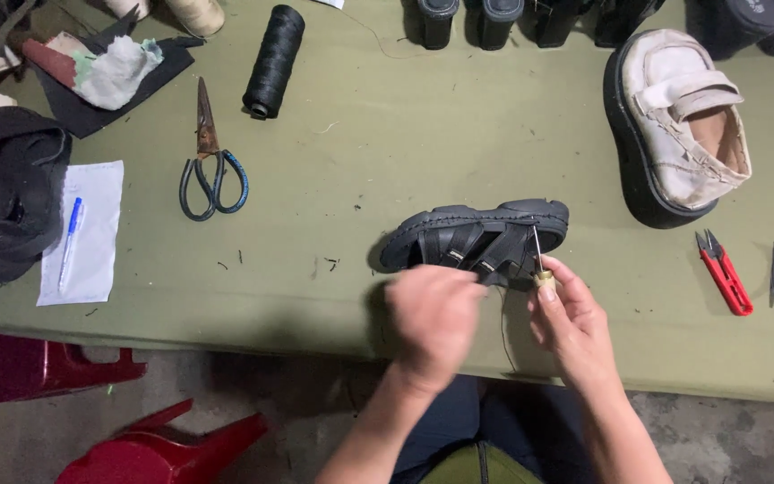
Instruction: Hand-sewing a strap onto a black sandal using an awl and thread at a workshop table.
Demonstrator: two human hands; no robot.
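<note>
Green table, wide, its near edge running just below the hands, with red plastic stools on the floor beyond it. White shoe, far right, well apart. Black sandal, centre, near the table's near edge, lying on its side, straps toward the person. Left hand, blurred, at the sandal's near side; fingers curled, but what they pinch cannot be told. Right hand, closed around a pale-handled awl, needle pointing up into the sandal's heel end. Judgement: stitching goes best with the sandal steadied and the awl kept upright, the thread drawn toward the body. Open room lies left of the sandal; scissors, far left, and red snips, right, sit clear.
</note>
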